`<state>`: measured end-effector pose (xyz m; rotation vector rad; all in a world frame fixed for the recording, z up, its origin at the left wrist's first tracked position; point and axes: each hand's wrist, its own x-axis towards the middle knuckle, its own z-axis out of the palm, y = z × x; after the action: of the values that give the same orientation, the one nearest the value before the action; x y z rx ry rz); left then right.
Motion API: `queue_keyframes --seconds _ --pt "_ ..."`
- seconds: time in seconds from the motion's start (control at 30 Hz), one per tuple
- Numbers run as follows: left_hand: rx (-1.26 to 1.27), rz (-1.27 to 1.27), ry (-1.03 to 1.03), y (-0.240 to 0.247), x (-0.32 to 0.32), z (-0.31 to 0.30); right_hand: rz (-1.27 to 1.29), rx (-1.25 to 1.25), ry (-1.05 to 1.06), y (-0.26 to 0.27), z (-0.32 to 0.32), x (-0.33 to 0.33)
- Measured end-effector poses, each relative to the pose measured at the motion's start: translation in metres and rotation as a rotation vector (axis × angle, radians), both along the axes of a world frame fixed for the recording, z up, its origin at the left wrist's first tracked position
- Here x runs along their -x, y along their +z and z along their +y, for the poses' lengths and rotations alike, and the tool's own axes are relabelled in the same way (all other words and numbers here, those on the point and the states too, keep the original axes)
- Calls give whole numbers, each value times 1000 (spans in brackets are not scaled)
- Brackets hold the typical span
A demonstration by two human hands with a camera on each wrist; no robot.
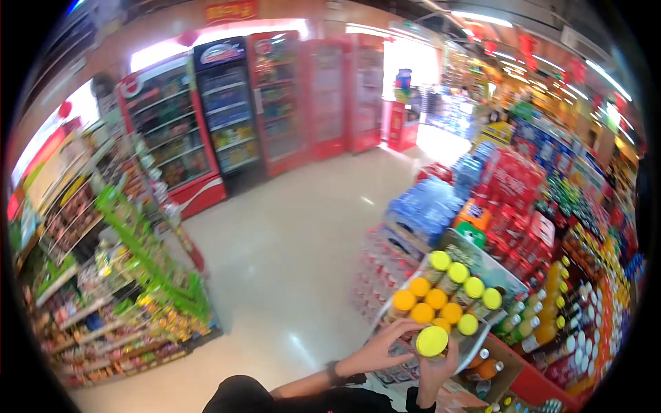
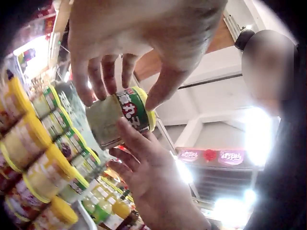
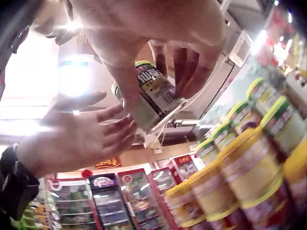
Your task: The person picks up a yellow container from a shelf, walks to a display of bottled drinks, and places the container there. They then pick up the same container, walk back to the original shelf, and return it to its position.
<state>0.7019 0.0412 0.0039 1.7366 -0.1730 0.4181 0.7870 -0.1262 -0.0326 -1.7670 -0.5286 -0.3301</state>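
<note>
My right hand [image 1: 436,375] grips a small jar [image 1: 432,341] with a yellow lid, held above a display of similar jars. In the left wrist view this jar [image 2: 105,122] is tilted, its green label bearing white characters. The right wrist view shows the thumb and fingers of my right hand [image 3: 158,28] around the jar's sides. My left hand [image 1: 382,351], with a dark band on its wrist, is beside the jar. In the right wrist view the left hand [image 3: 76,136] has its fingers stretched out, fingertips right by the jar.
Stacked jars with orange lids [image 1: 422,314] and yellow-green lids [image 1: 458,272] stand just beyond my hands. Bottles [image 1: 544,337] and drink packs [image 1: 513,175] are on the right. A snack shelf [image 1: 138,275] stands left across the pale floor [image 1: 275,241]; drink fridges [image 1: 172,131] line the back.
</note>
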Motion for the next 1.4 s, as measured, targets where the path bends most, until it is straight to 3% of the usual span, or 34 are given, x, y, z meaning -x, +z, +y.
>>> queue_keyframes --seconds 0.13,0.23,0.27,0.3,0.37,0.4,0.53,0.67,0.8,0.93,0.97,1.07,1.1,1.17,1.2,1.3,1.33,1.4 --pt "-54 126 259 -14 112 51 -48 -1 322 -11 63 70" --pt "103 50 363 -30 210 73 -109 30 639 -15 111 134" --pt "149 21 408 -42 239 78 -306 105 735 -15 126 153" --pt "101 41 461 -54 270 86 94 224 865 10 130 195" --pt "29 148 614 -57 338 91 -232 251 1072 -31 163 227" --pt "12 218 683 -61 371 86 -62 273 1296 -13 177 262" --pt "175 333 1040 -80 490 65 -262 385 1619 -23 236 364" --pt "360 458 1355 -69 590 36 -189 345 1825 -73 266 471" --pt "258 375 1738 -86 675 25 -253 432 2122 -49 298 602" --pt "436 508 1734 -91 788 43 -296 445 2321 -35 326 729" --pt "372 465 1741 -111 819 48 -299 450 2342 -26 333 759" --pt "500 650 1646 -36 921 67 293 431 2326 -150 345 850" --pt "410 675 1763 -80 949 61 436 524 2480 -62 350 890" --pt "534 652 1855 -46 1006 51 386 584 2397 41 341 962" --pt "604 604 1911 -35 1027 48 323 631 2361 60 338 989" --pt "730 394 2043 -36 1098 21 -162 371 2402 5 332 1086" --pt "714 331 2090 -43 1120 11 -214 333 2532 -11 336 1117" --pt "569 348 2259 -105 1161 -15 -258 344 2834 -27 344 1181"
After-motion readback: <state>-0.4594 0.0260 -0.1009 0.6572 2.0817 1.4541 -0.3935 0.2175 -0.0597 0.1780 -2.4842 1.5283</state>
